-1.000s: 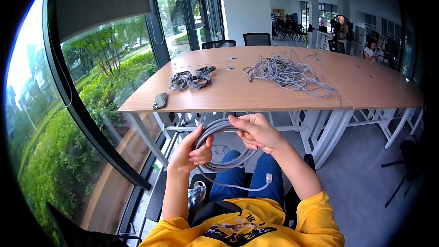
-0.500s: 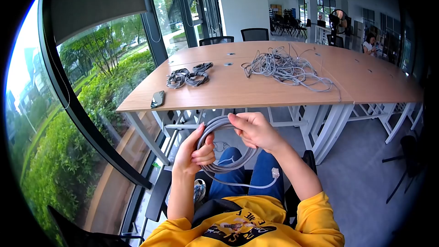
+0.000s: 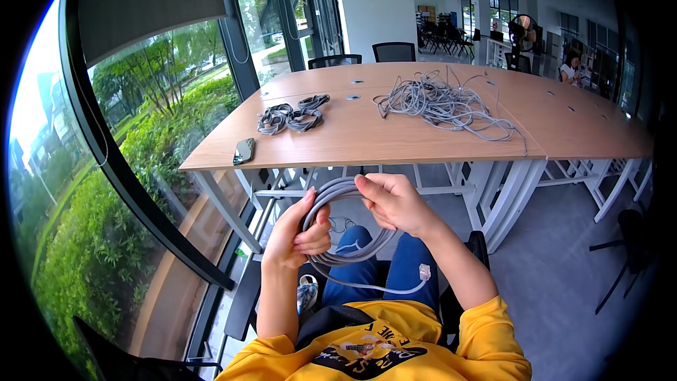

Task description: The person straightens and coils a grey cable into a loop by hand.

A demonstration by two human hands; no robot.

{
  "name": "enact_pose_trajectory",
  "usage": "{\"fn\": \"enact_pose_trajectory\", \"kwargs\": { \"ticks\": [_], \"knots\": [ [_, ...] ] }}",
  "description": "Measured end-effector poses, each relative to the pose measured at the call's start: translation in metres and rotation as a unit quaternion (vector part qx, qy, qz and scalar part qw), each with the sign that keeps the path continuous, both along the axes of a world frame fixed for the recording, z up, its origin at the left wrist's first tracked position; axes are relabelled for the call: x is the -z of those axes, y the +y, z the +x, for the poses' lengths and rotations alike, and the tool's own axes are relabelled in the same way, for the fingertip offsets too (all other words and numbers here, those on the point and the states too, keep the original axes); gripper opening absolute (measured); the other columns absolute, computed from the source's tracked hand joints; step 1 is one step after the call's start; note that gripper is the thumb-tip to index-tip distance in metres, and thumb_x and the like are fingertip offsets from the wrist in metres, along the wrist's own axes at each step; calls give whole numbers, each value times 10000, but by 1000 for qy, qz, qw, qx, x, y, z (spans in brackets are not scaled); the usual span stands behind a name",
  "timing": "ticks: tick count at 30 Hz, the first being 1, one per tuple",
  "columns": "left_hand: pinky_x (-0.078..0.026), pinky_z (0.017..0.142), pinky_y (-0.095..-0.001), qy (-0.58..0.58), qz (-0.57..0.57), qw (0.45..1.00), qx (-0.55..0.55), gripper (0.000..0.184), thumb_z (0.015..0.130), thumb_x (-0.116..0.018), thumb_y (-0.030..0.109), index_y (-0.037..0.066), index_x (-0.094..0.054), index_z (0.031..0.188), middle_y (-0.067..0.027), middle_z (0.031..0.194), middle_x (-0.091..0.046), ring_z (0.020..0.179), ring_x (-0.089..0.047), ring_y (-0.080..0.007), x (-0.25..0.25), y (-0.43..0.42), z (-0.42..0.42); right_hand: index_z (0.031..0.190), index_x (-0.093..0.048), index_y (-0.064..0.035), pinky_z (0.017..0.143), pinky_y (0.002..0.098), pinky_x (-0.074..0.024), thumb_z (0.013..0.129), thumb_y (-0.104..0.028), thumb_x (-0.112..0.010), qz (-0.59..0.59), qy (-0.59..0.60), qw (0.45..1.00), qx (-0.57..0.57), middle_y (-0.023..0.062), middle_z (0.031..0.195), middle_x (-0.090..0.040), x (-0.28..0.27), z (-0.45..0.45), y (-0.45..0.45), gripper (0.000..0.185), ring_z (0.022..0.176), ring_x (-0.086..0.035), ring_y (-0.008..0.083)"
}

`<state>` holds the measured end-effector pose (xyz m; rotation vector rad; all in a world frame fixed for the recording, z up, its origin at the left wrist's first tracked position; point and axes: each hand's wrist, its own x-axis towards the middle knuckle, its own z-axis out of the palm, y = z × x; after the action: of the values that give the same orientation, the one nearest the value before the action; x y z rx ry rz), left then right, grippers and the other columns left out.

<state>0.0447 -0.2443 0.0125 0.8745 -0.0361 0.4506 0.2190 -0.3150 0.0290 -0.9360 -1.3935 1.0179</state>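
Note:
A grey network cable is wound into a loose coil above my lap. My left hand is closed around the coil's left side, thumb on top. At the upper right of the loops, my right hand pinches the cable between thumb and fingers. One end trails below the coil to the right, and its clear plug hangs over my right thigh. Parts of the loops are hidden behind my fingers.
On the wooden table ahead lie a tangled heap of grey cables, several tied cable bundles and a phone. Mesh chairs stand behind it. Windows line the left. A person sits far right.
Almost nothing differs. Both hands keep their hold on the coil, and the hanging plug has swung or turned slightly.

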Motion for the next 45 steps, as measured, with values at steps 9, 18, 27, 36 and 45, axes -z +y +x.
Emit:
{"fn": "enact_pose_trajectory", "kwargs": {
  "ticks": [9, 18, 27, 36, 45],
  "knots": [
    [-155, 279, -169, -16, 44, 998, 30, 510, 885, -176, 404, -4, -438, 729, 60, 349, -238, 272, -155, -19, 8, -3, 0, 656, -442, -20, 328, 169, -279, 829, -368, -446, 2, -57, 998, -12, -47, 415, -314, -6, 2, -3, 388, 316, -309, 25],
    [-167, 275, -171, -163, -4, 963, 215, 671, 850, -97, 492, -21, -24, 1276, 47, 362, -297, 260, -204, -37, 13, -14, 5, 727, -476, -23, 406, 167, -329, 830, -397, -425, 84, -87, 992, 32, -16, 506, -412, 7, -1, 6, 392, 432, -414, 36],
    [-163, 247, -185, -285, 19, 954, 88, 680, 840, -119, 514, 39, 99, 1275, 41, 356, -286, 248, -203, -43, -5, -15, -16, 847, -474, 5, 584, 228, -411, 818, -520, -310, -67, -13, 989, -132, 45, 621, -503, 39, 4, 18, 550, 622, -526, 116],
    [-152, 247, -183, -413, 96, 904, -41, 629, 858, -128, 476, 76, 112, 1280, 7, 361, -307, 252, -196, -52, -27, -14, -40, 769, -531, -23, 491, 189, -358, 829, -352, -456, 84, -106, 984, 116, -6, 614, -497, 29, 30, 38, 343, 519, -427, 53],
    [-146, 232, -177, -331, 133, 928, -111, 603, 864, -124, 463, 74, 46, 1292, 13, 335, -269, 234, -195, -48, -33, -33, -29, 718, -532, -38, 392, 239, -377, 763, -153, -549, 431, -416, 698, 393, 38, 584, -510, -61, -10, 24, 125, 466, -505, 118]
  ]
}}
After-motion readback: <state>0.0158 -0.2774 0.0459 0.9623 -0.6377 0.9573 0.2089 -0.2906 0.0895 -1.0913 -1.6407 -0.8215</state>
